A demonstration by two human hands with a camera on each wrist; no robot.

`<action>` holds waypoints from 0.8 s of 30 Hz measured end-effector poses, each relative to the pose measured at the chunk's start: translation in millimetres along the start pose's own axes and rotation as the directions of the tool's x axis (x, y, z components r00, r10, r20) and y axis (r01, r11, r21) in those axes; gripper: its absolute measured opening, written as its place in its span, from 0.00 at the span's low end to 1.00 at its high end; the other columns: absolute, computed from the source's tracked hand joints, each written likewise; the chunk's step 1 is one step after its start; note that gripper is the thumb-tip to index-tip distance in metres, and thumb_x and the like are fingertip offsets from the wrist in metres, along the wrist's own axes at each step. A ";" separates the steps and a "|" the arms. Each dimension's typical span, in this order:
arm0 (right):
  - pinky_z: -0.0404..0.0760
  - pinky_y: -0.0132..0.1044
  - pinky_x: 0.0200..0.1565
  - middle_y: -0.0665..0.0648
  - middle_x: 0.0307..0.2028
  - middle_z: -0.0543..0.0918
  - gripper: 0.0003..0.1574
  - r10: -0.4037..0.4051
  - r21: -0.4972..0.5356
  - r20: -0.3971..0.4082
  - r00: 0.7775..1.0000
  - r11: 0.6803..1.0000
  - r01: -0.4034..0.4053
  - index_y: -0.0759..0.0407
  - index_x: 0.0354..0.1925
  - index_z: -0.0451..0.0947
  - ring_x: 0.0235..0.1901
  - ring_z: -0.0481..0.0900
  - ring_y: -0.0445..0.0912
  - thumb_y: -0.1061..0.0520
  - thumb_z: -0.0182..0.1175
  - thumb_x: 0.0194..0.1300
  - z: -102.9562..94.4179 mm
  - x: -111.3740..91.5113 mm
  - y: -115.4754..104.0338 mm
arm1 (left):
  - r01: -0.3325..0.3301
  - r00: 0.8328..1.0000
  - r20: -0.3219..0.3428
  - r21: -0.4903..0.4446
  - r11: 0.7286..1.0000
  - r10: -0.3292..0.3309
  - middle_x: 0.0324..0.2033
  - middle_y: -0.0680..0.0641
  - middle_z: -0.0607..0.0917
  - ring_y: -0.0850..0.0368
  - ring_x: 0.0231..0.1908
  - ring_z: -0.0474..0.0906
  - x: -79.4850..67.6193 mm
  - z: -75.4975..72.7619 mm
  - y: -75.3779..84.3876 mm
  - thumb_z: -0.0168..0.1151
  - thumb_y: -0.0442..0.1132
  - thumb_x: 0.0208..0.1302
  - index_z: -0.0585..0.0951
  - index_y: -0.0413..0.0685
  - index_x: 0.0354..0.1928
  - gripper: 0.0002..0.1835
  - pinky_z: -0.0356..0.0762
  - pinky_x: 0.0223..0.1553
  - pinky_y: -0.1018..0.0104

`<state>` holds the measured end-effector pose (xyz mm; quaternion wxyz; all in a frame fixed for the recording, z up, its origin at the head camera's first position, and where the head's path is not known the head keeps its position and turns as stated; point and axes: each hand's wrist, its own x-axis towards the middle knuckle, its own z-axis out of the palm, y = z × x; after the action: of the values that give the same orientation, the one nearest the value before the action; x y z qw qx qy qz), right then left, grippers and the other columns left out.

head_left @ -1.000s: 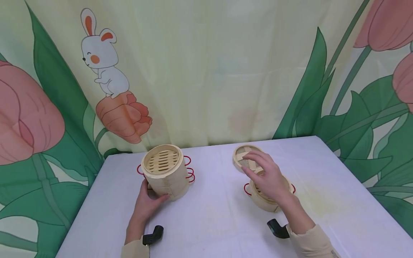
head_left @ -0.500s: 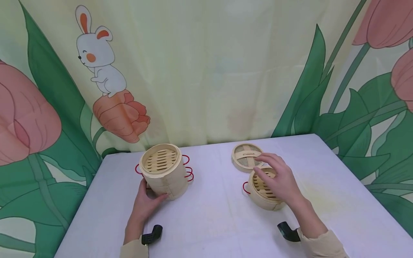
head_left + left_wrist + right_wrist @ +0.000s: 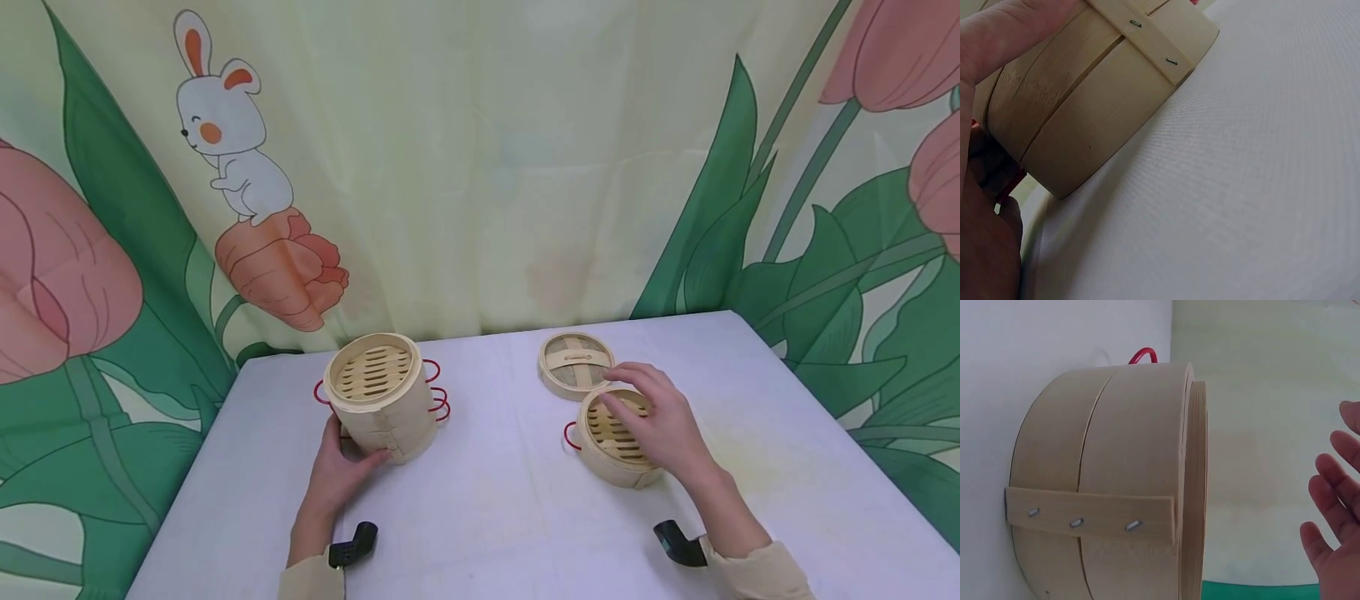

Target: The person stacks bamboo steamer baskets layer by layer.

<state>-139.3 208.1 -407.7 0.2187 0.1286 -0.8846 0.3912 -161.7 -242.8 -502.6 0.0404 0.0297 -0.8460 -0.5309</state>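
Observation:
A stack of bamboo steamer tiers (image 3: 390, 429) with red loop handles stands at the left of the white table, its slatted top showing. My left hand (image 3: 339, 479) grips it low, thumb across the front and fingers round the left side. In the left wrist view the thumb (image 3: 1013, 34) lies along the bamboo wall (image 3: 1091, 125). On the right, a single bamboo steamer tier (image 3: 611, 467) sits under my right hand (image 3: 663, 421), which hovers with relaxed fingers, holding nothing. The right wrist view shows that hand (image 3: 1341, 512) apart from the tier (image 3: 1129, 437). The hand hides part of the tier's right side.
A round bamboo lid (image 3: 576, 358) with a strap handle lies just behind the single tier. White cloth (image 3: 480, 500) covers the table, and a printed curtain (image 3: 480, 167) hangs behind its far edge. Black wrist cameras (image 3: 356, 545) stick out from both sleeves.
My right hand has drawn back from over the lid, moving right and slightly toward me above the single tier. The left hand and the stack keep their places.

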 end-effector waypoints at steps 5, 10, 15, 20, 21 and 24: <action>0.71 0.65 0.59 0.59 0.53 0.80 0.17 0.036 -0.006 0.013 0.999 0.999 -0.036 0.60 0.51 0.82 0.60 0.72 0.58 0.62 0.70 0.64 -4.0 -4.1 3.0 | -0.003 1.000 -0.003 -0.007 1.000 0.003 0.76 0.39 0.55 0.41 0.76 0.45 -2.4 0.8 -1.2 0.83 0.46 0.48 0.49 0.44 0.79 0.64 0.43 0.73 0.39; 0.70 0.67 0.59 0.60 0.53 0.80 0.16 0.064 -0.014 0.024 0.998 0.998 -0.063 0.61 0.50 0.82 0.60 0.72 0.58 0.61 0.70 0.65 -10.8 -9.0 7.9 | -0.014 1.000 -0.004 -0.018 1.000 0.014 0.76 0.38 0.56 0.41 0.76 0.46 -3.5 1.2 -2.3 0.83 0.45 0.48 0.49 0.43 0.79 0.64 0.44 0.73 0.39; 0.70 0.67 0.59 0.60 0.53 0.80 0.16 0.074 -0.021 0.047 0.996 0.997 -0.073 0.60 0.51 0.82 0.60 0.72 0.58 0.59 0.69 0.66 -17.0 -9.1 10.7 | -0.026 1.000 -0.003 -0.007 1.000 0.026 0.75 0.40 0.57 0.42 0.75 0.48 -1.0 1.7 -2.6 0.83 0.47 0.48 0.49 0.45 0.79 0.64 0.45 0.73 0.40; 0.71 0.68 0.58 0.61 0.53 0.80 0.14 0.087 -0.032 0.090 0.992 0.996 -0.085 0.60 0.49 0.83 0.59 0.72 0.59 0.59 0.70 0.65 -23.9 -11.2 14.8 | -0.030 1.000 0.003 -0.012 0.999 0.030 0.75 0.40 0.58 0.42 0.75 0.49 0.2 0.6 -0.3 0.83 0.47 0.48 0.49 0.44 0.79 0.64 0.47 0.72 0.40; 0.71 0.68 0.57 0.61 0.54 0.80 0.15 0.089 -0.033 0.101 0.991 0.996 -0.086 0.61 0.49 0.83 0.59 0.72 0.60 0.60 0.70 0.65 -25.3 -11.9 15.9 | -0.029 1.000 0.003 -0.014 0.999 0.029 0.75 0.40 0.58 0.42 0.75 0.50 0.2 0.4 0.2 0.83 0.47 0.48 0.49 0.44 0.79 0.64 0.47 0.72 0.40; 0.72 0.70 0.55 0.62 0.55 0.79 0.16 0.104 -0.042 0.131 0.986 0.994 -0.099 0.61 0.50 0.83 0.60 0.71 0.61 0.58 0.70 0.65 -29.1 -14.1 19.2 | -0.024 1.000 0.004 -0.018 1.000 0.024 0.75 0.40 0.57 0.42 0.75 0.49 0.3 -0.3 0.9 0.83 0.47 0.48 0.49 0.45 0.79 0.64 0.47 0.73 0.40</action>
<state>-126.4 243.4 -409.4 0.1411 0.1054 -0.9094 0.3767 -162.0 -242.7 -501.6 0.0451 0.0178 -0.8416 -0.5380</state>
